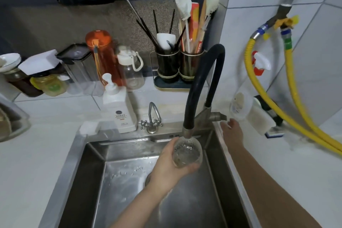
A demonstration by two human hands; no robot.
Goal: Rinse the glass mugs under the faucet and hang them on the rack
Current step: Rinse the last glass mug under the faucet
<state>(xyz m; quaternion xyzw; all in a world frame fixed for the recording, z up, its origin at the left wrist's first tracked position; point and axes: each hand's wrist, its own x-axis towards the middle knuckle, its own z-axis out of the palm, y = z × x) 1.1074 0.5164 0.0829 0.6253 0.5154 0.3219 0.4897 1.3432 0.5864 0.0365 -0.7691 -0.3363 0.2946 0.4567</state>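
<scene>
Over the steel sink [88, 172], in the head view, the left hand [170, 164] grips a glass mug [187, 155], fingers and thumb wrapped around its side, holding it directly beneath the spout of the black gooseneck faucet [194, 87] — bubbles and water show inside the glass. The right hand [232, 131] reaches to the far right corner of the sink, fingertips at the faucet's metal lever [218, 116]; whether it grasps the lever or only touches it cannot be told. Just beyond that hand a second clear mug [240, 106] appears, blurred, against the tiled wall. On the counter behind the sink stand a white pump bottle [118, 109], a small chrome tap [152, 117], an orange bottle [103, 55] and a black utensil holder [177, 65] with chopsticks and brushes. Yellow hoses [288, 102] curve down the right wall.
</scene>
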